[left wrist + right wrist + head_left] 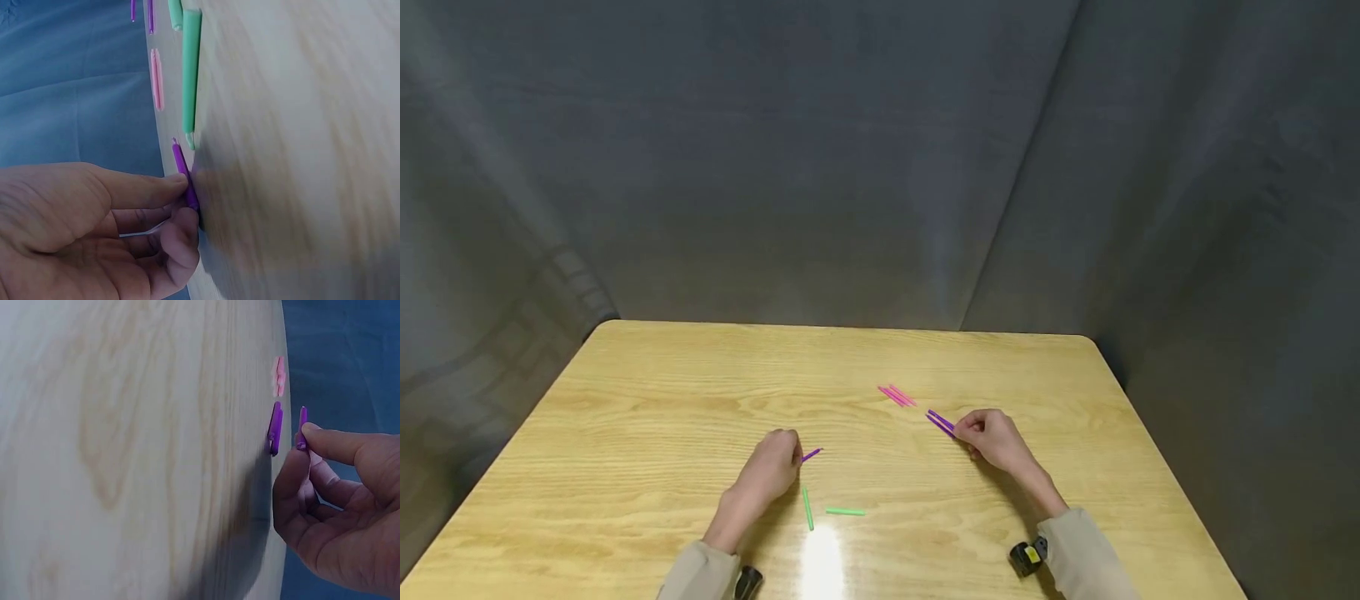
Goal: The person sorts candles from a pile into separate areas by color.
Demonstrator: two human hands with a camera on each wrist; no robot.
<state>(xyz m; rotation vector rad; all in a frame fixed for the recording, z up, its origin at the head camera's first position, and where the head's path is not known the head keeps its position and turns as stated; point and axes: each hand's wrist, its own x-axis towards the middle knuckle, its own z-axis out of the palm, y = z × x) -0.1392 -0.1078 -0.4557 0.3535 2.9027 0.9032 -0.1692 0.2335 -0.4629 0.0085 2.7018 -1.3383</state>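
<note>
Left hand pinching purple candle near green candles; right hand pinching second purple candle just beside purple pair, near pink candles. Gripping lightly, matching pair's slant, probably avoiding knocks.

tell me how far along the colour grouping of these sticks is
Looks done: the pink sticks lie side by side. In hand: the left hand pinches one purple stick, and the right hand pinches another purple stick, close to purple on the table. Probably left: the left hand's purple is away from the others, and a first green stick and a second green stick lie apart.
</note>
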